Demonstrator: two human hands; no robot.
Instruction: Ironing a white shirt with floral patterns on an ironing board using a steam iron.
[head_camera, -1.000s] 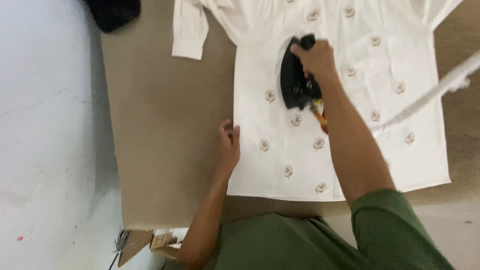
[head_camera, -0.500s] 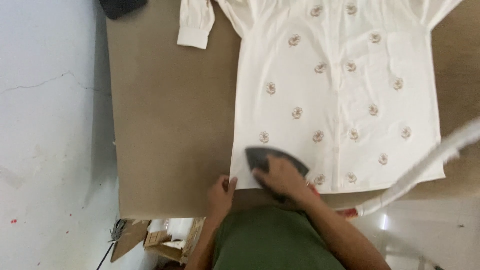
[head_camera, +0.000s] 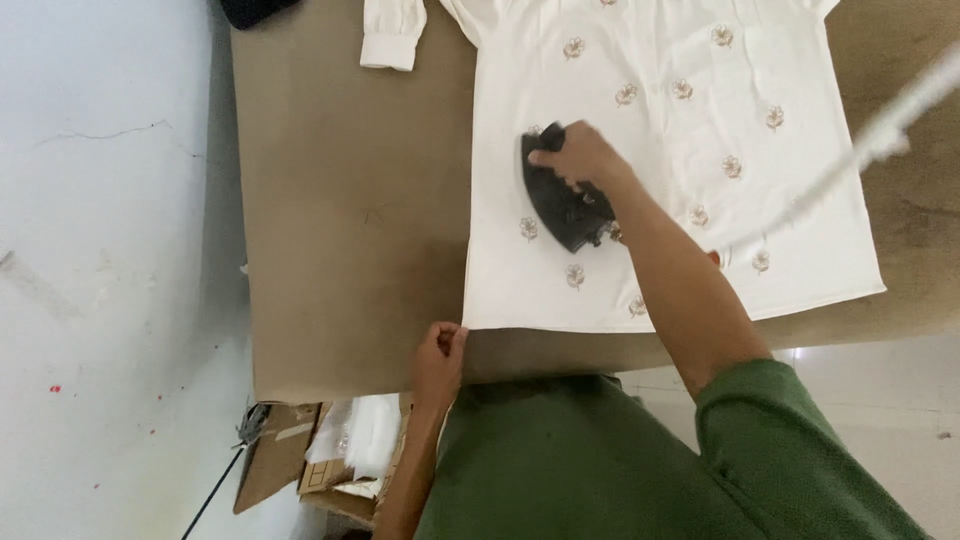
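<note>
Iron (head_camera: 560, 205), black and wedge-shaped, sits flat on the lower left part of a cream shirt (head_camera: 660, 120), and the right hand (head_camera: 578, 158) has its fingers curled tight over the handle on top, knuckles up, so the grip is closed on the tool. It looks heavy and rigid for its size, with a smooth sole that should slide easily on cloth; the handle is the only sensible place to hold it, since the body and sole are likely hot. The shirt, by contrast, appears thin, soft and light, the sort of fabric that bunches or drags along with the iron unless something pins it. The left hand (head_camera: 440, 350) does that at the near corner: its fingers are bunched together at the hem's bottom left corner, on the edge of the board, though whether they pinch the cloth or merely press beside it I cannot tell. Small embroidered flowers dot the shirt and may catch the iron's tip a little. A cuffed sleeve (head_camera: 393, 38) lies off to the far left. Everything rests on a tan padded table (head_camera: 350, 230). A pale cord (head_camera: 880, 135) runs blurred across the right side. Beyond the table's left edge is a whitish floor (head_camera: 100, 250), with cardboard scraps (head_camera: 300, 455) below the near corner
</note>
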